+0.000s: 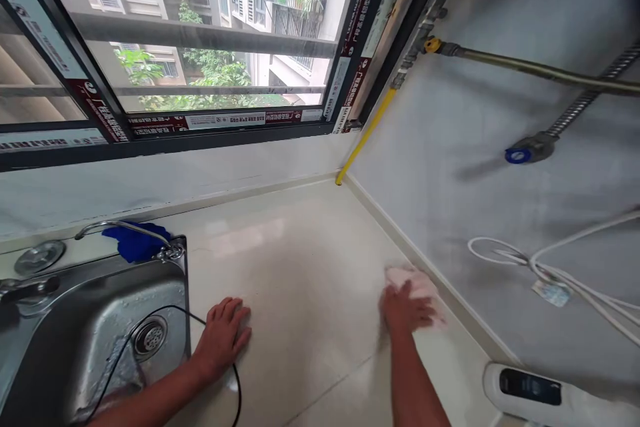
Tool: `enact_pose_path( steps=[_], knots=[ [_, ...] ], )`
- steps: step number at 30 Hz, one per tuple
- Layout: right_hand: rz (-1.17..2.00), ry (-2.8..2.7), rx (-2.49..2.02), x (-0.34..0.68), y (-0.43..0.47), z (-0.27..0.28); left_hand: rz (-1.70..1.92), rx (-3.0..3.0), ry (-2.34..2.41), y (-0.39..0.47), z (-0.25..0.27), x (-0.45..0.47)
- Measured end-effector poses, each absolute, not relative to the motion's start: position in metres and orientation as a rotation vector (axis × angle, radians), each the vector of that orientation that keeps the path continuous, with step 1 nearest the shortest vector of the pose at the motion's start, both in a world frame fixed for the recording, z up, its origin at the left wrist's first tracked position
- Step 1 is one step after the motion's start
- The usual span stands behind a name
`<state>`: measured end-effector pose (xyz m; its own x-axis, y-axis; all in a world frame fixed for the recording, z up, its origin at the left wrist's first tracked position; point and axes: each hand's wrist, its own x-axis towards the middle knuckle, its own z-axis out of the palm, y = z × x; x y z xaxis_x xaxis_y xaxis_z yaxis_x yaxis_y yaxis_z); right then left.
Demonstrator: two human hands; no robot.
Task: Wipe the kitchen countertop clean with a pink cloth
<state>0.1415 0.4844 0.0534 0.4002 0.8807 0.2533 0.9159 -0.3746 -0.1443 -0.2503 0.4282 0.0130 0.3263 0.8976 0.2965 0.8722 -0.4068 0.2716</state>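
My right hand presses a pale pink cloth onto the cream countertop, close to the right wall. Motion smears the cloth and fingertips a little. My left hand lies palm down on the counter just right of the sink, its fingers stretched out and holding nothing. A thin black cable runs out of the sink, passes beneath the left hand and comes out toward the counter's front.
At left is a steel sink with a thin curved faucet and a blue cloth. A yellow pipe meets the back corner. White cables hang on the right wall above a white device. A window is behind.
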Motion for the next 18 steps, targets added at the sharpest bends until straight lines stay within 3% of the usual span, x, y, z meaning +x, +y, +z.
enact_pose_path(
  steps=[5,11,15,18],
  knots=[
    [-0.049,-1.800,-2.239,0.053,0.517,0.049,0.780,2.483,1.663,0.427,0.016,-0.253],
    [0.194,-2.233,-1.519,-0.043,0.383,0.040,0.766,2.474,1.621,0.429,0.019,-0.257],
    [0.102,-2.239,-1.502,0.005,0.317,0.018,0.724,2.509,1.562,0.433,0.020,-0.257],
    [0.027,-2.084,-1.956,0.089,0.325,0.013,0.682,2.513,1.564,0.435,0.018,-0.257]
  ],
)
